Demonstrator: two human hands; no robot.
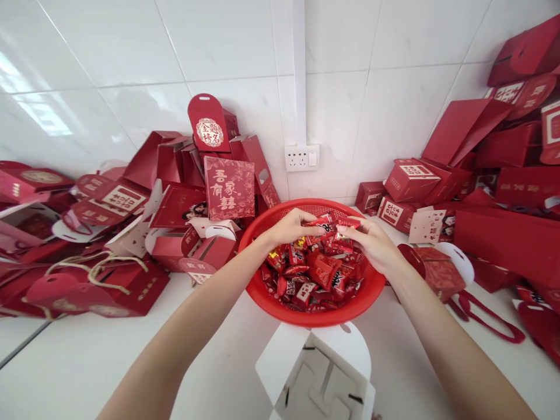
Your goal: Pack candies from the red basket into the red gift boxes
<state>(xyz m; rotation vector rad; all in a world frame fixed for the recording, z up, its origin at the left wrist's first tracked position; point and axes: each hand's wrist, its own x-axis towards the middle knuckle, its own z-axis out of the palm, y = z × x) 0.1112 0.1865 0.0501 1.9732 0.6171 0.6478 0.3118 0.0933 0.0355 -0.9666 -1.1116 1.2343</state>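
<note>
A round red plastic basket holds many red-wrapped candies, with a few gold ones among them. Over its far part, my left hand is closed on a red candy packet. My right hand pinches another red-wrapped packet just beside it, the two hands nearly meeting. Nearest to me, in front of the basket, stands an open box, its white inside facing up and its flaps spread. Its inner bottom shows folded panels and nothing lying on them.
Red gift boxes are piled on the left, some with rope handles. More red boxes heap up at the right. A wall socket sits on the tiled wall behind the basket.
</note>
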